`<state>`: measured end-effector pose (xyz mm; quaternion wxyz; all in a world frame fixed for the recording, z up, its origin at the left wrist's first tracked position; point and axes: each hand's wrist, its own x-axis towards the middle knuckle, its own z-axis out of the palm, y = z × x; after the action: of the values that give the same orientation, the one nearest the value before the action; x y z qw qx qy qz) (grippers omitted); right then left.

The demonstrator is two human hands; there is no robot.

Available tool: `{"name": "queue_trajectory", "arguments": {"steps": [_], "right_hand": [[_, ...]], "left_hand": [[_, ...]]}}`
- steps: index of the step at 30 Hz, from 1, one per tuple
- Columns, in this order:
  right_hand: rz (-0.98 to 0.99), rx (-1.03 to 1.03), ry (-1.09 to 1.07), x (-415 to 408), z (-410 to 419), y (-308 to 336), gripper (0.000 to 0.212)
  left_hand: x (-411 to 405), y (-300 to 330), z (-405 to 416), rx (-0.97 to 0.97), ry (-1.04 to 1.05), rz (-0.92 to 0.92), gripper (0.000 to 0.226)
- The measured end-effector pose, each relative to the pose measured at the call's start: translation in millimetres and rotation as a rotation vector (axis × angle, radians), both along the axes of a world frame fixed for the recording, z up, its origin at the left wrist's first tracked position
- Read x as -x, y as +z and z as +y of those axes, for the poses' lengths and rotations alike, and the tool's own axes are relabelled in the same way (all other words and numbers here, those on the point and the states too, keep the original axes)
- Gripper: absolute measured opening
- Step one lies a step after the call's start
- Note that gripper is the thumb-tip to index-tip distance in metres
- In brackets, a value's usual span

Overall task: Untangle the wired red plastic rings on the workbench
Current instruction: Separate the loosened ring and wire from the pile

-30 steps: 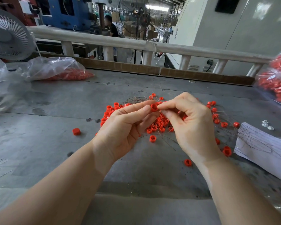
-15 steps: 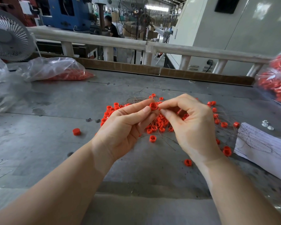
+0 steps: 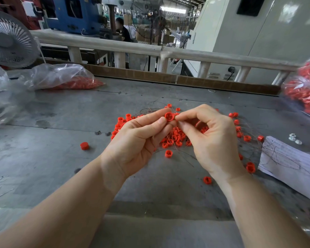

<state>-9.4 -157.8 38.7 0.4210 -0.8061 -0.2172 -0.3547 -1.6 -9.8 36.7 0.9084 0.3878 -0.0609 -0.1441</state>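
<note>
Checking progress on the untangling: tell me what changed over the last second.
Very little. The left hand keeps the small red plastic ring pinched at its fingertips, and the right hand keeps its fingertips against the ring's right side, perhaps working a wire. The tangled pile of red rings and thin wires on the grey workbench lies as before.

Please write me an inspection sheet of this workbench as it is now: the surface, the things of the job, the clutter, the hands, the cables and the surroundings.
Surface: grey workbench, stained and scratched.
Job's things: pile of red rings tangled in thin wire; one held ring raised above it; loose rings around.
Clutter: stray red cap; paper sheet; small white pieces; plastic bags of red parts.
Hands: left hand pinches the held ring; right hand pinches at its edge, what it holds is too small to tell.
Cables: nothing seen on the bench except the wire.
Surroundings: fan, railing, machines, a person behind.
</note>
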Motion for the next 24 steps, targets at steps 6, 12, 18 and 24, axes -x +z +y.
{"name": "queue_trajectory", "arguments": {"steps": [6,12,18,24], "right_hand": [[0.066,-0.056,0.027,2.0,1.3,3.6,0.021],[0.109,-0.086,0.041,3.5,2.3,5.4,0.022],[0.174,-0.198,0.105,3.3,3.3,6.4,0.028],[0.196,-0.235,0.12,3.6,2.6,6.8,0.028]], "left_hand": [[-0.2,0.2,0.6,0.005,-0.016,-0.015,0.024],[1.4,-0.7,0.3,0.018,-0.026,-0.013,0.026],[3.1,-0.6,-2.5,0.063,-0.019,-0.01,0.025],[4.2,-0.3,-3.1,0.116,-0.05,-0.003,0.026]]}}
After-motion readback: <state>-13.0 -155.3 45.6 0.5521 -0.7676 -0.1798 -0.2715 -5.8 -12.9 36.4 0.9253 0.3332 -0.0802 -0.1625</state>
